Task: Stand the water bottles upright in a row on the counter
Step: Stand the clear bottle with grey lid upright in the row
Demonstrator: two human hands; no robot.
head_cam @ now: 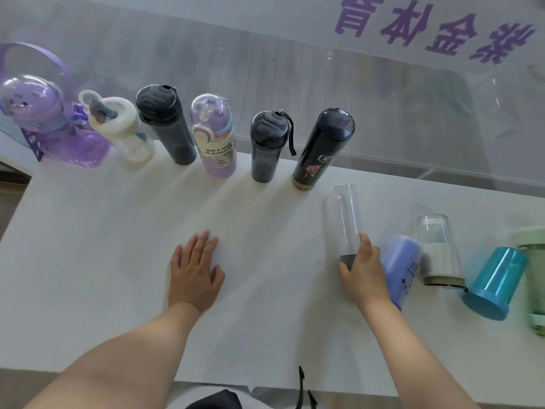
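Observation:
Several bottles stand upright in a row along the far edge of the white counter point(118, 261): a purple cartoon bottle point(53, 122), a clear one with a white lid point(121, 125), a dark grey one point(165, 125), a lilac and white one point(213, 137), a shorter dark grey one point(265, 146) and a tall black one point(323, 149). A clear bottle with a dark cap point(343, 219) lies on the counter, and my right hand point(364, 270) is closed around its cap end. My left hand point(196, 270) rests flat on the counter, fingers spread, holding nothing.
To the right lie a lavender bottle point(405, 267), a clear bottle with a white base point(439, 249), a teal bottle point(495, 281) and a pale green one point(533, 278). A glass panel with purple lettering rises behind the row. The counter's near edge runs below my forearms.

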